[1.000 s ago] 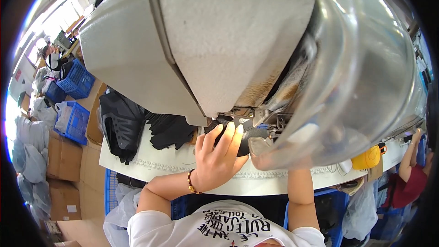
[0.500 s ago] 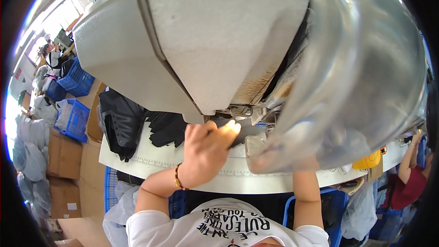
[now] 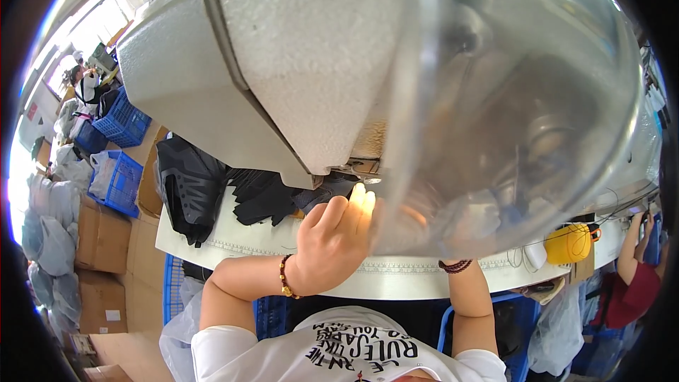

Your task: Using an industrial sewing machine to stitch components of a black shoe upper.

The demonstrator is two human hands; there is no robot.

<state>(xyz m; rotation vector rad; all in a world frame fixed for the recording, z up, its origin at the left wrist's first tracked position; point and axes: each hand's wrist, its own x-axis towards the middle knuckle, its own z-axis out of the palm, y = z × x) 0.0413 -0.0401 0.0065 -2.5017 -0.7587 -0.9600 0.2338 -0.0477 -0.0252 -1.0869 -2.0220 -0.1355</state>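
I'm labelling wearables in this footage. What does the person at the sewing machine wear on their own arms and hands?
Both forearms are bare, with no gloves. The left hand has a bracelet of dark and golden beads at its wrist. The right wrist carries a dark, reddish-brown beaded bracelet; the right hand itself is hidden. Short white sleeves belong to a printed T-shirt.

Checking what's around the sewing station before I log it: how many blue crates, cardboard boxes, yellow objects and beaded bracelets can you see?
Blue plastic crates: 2
Cardboard boxes: 3
Yellow round object: 1
Beaded bracelets: 2
Total: 8
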